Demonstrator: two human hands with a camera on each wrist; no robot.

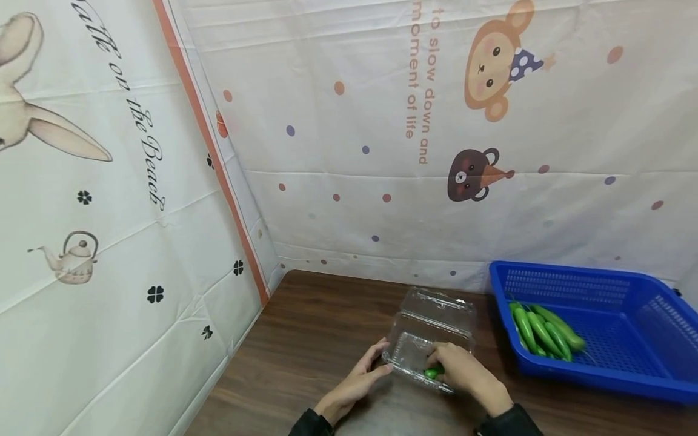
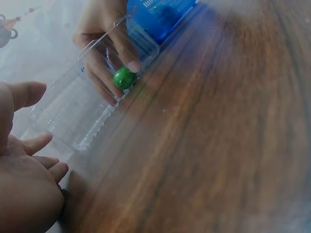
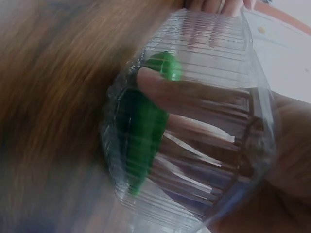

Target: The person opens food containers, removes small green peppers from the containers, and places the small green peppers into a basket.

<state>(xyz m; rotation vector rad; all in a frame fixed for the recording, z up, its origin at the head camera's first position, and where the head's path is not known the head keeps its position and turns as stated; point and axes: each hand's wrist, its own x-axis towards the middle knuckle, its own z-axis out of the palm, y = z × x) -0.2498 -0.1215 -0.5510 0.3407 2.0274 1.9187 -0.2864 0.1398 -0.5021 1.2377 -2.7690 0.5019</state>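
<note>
A clear plastic clamshell box (image 1: 406, 350) lies on the brown table with its lid (image 1: 436, 304) folded back toward the wall. My right hand (image 1: 457, 365) reaches inside and holds a green chili pepper (image 1: 433, 373) low at the near side of the box. Through the clear wall in the right wrist view, the pepper (image 3: 143, 138) lies lengthwise along that side, thumb across it. At the box's left end is my left hand (image 1: 361, 376), its thumb and fingers spread apart beside the wall. The left wrist view shows the pepper's rounded end (image 2: 124, 78) between the right fingers.
To the right of the box stands a blue plastic basket (image 1: 649, 390) with several green chili peppers (image 1: 545, 333) heaped in its left part. Printed cloth walls (image 1: 327, 151) border the wood-grain table (image 1: 305, 327) at the back and left.
</note>
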